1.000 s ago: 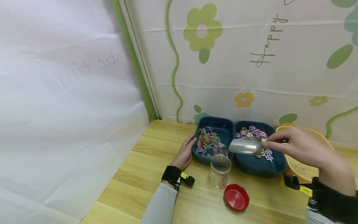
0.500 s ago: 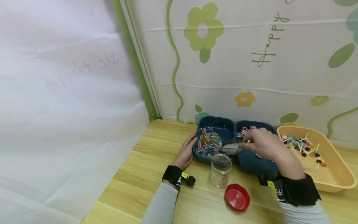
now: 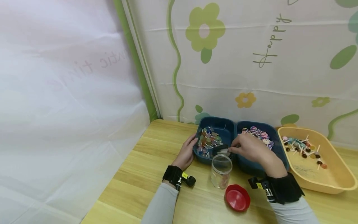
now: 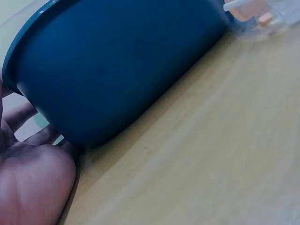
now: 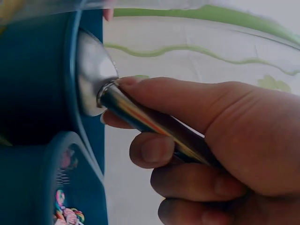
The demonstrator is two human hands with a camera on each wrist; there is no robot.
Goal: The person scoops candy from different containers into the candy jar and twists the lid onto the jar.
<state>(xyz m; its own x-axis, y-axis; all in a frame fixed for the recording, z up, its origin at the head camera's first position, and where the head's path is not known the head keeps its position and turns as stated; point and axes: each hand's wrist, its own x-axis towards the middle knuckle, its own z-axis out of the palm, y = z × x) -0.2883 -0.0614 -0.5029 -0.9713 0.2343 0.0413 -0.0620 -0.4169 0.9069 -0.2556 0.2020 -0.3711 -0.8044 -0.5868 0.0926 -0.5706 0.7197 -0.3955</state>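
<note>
A metal scoop [image 5: 96,70] is in my right hand [image 3: 250,151], with the thumb and fingers around its handle [image 5: 145,119]. The scoop's bowl dips into the left blue bin [image 3: 227,124], among small lollipop-shaped pieces [image 3: 208,138]. My left hand [image 3: 184,152] rests against that bin's left side, fingers along the outer wall [image 4: 112,65]. Just in front of the bin stands a clear jar [image 3: 221,171] without its lid, a few pinkish pieces at its bottom. A red lid [image 3: 237,198] lies beside the jar, hollow side up.
A second blue bin [image 3: 281,152] with swirly coloured pieces adjoins on the right. Beyond it sits a yellow bin [image 3: 335,171] holding bead-like lollipops. A flower-printed curtain [image 3: 212,77] hangs behind the wooden table [image 3: 134,174].
My right hand has moved left from above the second blue bin, lowering the scoop into the left bin. The yellow bin's contents have come into view. My left hand stays put.
</note>
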